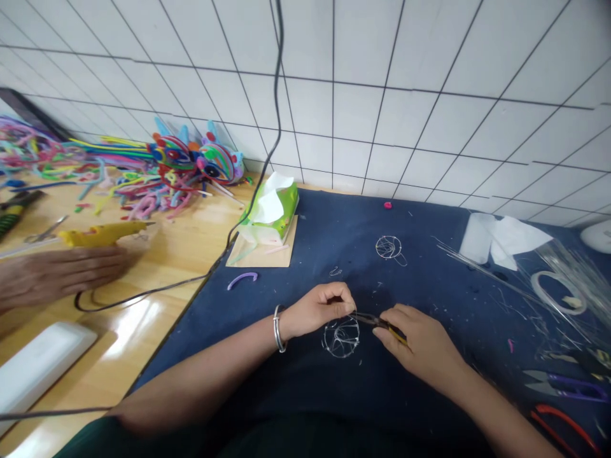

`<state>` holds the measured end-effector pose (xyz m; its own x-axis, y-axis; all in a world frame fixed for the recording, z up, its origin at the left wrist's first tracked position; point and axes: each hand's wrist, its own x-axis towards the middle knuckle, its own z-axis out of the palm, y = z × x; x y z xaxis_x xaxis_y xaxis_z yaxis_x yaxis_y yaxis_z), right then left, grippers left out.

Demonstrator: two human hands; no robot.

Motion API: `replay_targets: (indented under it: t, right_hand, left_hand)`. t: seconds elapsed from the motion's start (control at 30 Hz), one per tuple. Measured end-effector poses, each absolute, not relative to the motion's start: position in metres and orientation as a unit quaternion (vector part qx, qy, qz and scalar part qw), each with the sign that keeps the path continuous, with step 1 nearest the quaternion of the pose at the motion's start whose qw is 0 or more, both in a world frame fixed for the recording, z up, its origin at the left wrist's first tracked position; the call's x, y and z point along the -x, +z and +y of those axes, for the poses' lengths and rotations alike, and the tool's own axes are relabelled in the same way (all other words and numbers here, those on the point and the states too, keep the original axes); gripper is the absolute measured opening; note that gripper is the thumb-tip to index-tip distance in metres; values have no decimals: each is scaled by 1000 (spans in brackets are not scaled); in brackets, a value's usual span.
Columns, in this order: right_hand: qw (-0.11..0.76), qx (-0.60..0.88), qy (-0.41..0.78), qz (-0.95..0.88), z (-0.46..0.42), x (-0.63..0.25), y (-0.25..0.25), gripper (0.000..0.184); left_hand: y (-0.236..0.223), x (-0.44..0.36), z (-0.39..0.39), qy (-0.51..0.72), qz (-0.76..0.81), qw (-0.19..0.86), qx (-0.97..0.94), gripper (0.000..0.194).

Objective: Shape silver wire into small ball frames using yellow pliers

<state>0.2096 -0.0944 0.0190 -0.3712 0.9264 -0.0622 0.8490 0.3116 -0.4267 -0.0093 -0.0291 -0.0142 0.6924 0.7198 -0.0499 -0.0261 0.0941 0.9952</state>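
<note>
A round wire frame (340,337) with spokes and small bright dots on its ring hangs from the pinched thumb and forefinger of my left hand (324,308). My right hand (420,334) is closed round the handles of a pair of pliers (370,319). The jaws reach to the frame's upper edge, right beside my left fingertips. Whether they grip the wire is too small to make out. Farther back on the dark blue cloth (315,248) lies a second round wire frame (388,247) with a loose loop at its lower right.
At left, another person's hand (71,273) is by a yellow glue gun (105,234); its black cord (277,95) crosses the view. A tissue pack (272,207) stands at the back. Purple snips (566,386), red-handled pliers (563,423) and loose wires (487,273) lie at right.
</note>
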Motion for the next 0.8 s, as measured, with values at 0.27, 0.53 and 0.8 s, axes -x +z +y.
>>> replay_targets:
  t: [0.27, 0.53, 0.8]
  right_hand:
    - [80, 554, 176, -810, -97, -208, 18, 20]
    - [66, 556, 172, -810, -98, -206, 22, 22]
    - [55, 562, 182, -805, -98, -206, 22, 25]
  left_hand:
    - [-14, 7, -33, 269, 303, 670, -622, 18]
    - [-14, 5, -34, 253, 302, 698, -598, 18]
    - [-14, 6, -32, 248, 278, 721, -584, 18]
